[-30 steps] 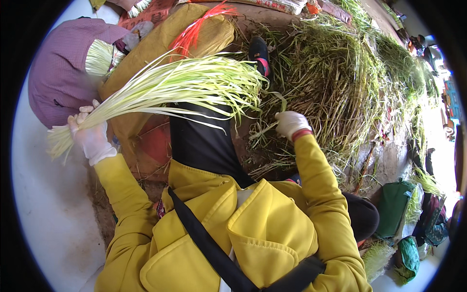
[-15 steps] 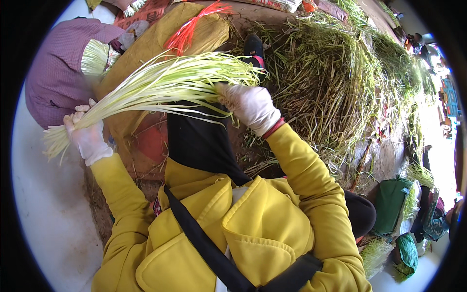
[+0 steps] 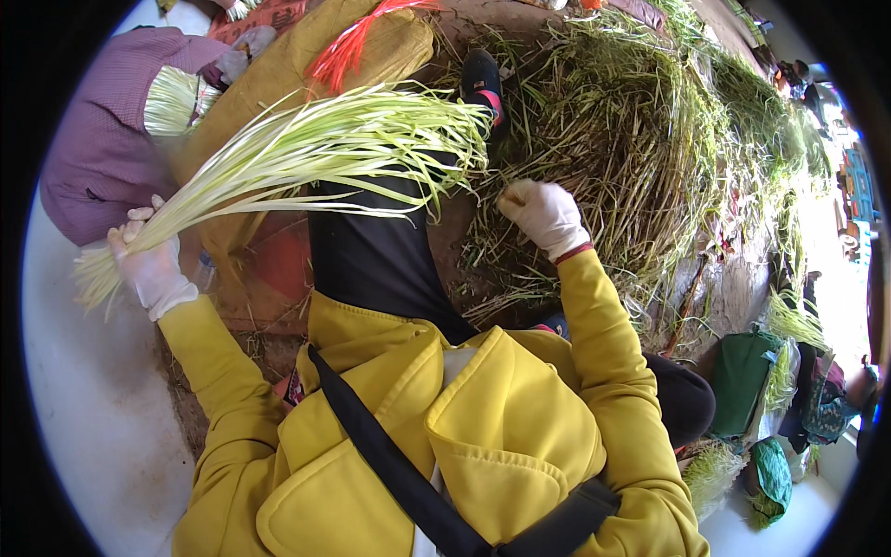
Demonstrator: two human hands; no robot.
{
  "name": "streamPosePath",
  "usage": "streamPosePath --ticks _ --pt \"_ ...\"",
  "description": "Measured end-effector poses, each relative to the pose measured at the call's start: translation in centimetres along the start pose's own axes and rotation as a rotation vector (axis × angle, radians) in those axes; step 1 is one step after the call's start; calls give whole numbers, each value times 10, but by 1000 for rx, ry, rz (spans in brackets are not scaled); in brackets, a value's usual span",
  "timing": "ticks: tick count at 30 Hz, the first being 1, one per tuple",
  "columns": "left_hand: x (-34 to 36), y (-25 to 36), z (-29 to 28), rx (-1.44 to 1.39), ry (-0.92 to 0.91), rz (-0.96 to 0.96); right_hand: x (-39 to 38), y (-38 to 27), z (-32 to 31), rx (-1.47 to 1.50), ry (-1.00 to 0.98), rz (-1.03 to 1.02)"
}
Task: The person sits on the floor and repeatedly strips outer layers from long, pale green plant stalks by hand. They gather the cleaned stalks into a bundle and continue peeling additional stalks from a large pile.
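Note:
My left hand grips a bundle of long, pale green leafy stalks near its white ends, with the leaves fanning rightward over my dark-trousered leg. My gloved right hand is closed, apart from the bundle's leaf tips, over a heap of loose, partly brown leaves; whether anything is in its fingers is hidden. A purple cloth with another bundle of stalks lies beyond my left hand. Bright red strands lie on a mustard-coloured sack behind the bundle.
My shoe rests beside the heap. A white surface runs along my left. At the lower right are a green bag, a teal plastic bag and more stalks. Assorted items crowd the bright right rim.
My right hand moved from the heap onto the bundle's leafy end, then drew back rightward and is now clear of it. My left hand keeps its grip, shifting slightly leftward in the view.

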State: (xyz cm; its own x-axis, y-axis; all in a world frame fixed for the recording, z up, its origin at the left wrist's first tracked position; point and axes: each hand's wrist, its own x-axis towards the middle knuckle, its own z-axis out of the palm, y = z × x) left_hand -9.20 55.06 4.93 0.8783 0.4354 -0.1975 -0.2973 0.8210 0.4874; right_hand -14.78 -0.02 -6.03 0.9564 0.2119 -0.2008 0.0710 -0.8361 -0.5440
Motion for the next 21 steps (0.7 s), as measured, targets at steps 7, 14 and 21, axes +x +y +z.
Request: streamPosePath --ticks 7,14,21 --pt "-16 1 14 -4 -8 8 9 -109 17 30 150 -402" --pt "-37 -27 29 100 109 103 -3 -108 51 -80 -111 -398" --pt "-26 -13 16 -87 -150 -37 -17 -17 55 -558 -718 209"
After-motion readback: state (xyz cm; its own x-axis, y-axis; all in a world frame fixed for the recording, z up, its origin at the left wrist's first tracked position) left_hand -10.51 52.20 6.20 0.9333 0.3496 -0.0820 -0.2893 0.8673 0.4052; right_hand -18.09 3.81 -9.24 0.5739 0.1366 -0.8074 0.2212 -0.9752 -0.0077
